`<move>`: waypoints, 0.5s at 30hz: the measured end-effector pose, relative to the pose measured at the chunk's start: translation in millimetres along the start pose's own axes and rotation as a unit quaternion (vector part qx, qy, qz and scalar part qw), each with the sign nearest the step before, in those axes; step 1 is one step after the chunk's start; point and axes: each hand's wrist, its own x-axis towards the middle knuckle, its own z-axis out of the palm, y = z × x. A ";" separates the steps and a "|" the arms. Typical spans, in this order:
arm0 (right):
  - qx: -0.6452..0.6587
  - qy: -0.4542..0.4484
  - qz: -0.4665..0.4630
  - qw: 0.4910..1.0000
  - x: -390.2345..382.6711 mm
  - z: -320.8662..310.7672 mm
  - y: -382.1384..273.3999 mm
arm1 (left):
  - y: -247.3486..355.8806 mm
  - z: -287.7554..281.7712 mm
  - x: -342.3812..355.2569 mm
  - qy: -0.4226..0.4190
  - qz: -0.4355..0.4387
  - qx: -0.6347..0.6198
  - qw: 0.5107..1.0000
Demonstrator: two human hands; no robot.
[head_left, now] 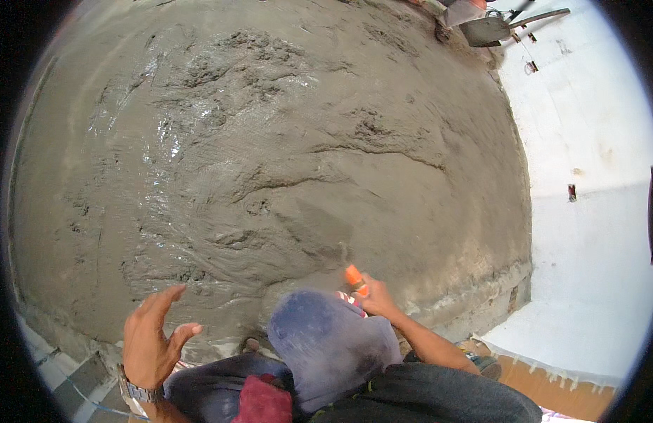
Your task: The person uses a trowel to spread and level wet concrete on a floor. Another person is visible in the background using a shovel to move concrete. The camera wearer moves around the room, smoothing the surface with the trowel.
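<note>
My right hand (377,297) is closed around the orange handle of a trowel (354,275). Its mud-coloured blade reaches forward and left onto wet grey mortar (411,204), and the blade's outline blends into the surface. At the lower left, my left hand (151,331) is held up with fingers and thumb apart, holding nothing. A metal watch (139,392) circles that wrist. Between the hands, a rounded piece of blue-grey cloth (333,349), apparently a trouser knee, covers part of the near mortar. A dark red cloth (263,400) lies against my leg.
Rough lumps and ridges mark the mortar's far left. Along the right runs a white wall (587,141) with small recessed boxes. A shovel (487,31) lies at the far right corner. Tiles (79,384) and a blue cord (94,403) show at the lower left.
</note>
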 end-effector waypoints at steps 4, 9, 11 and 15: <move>-0.044 0.239 0.018 0.970 -44.4 -21.7 142.7 | -2.2 0.4 -4.5 0.000 -0.002 -0.012 1.000; 0.219 0.255 0.365 0.868 -122.6 -70.3 231.1 | 1.2 3.1 -1.9 -0.015 -0.001 0.012 1.000; 0.257 0.233 0.344 0.873 -140.9 -66.4 253.9 | 6.7 5.0 2.1 -0.023 0.001 0.016 1.000; 0.286 0.171 0.341 0.879 -121.4 -17.7 247.0 | 9.8 11.5 7.4 -0.027 0.006 0.017 0.999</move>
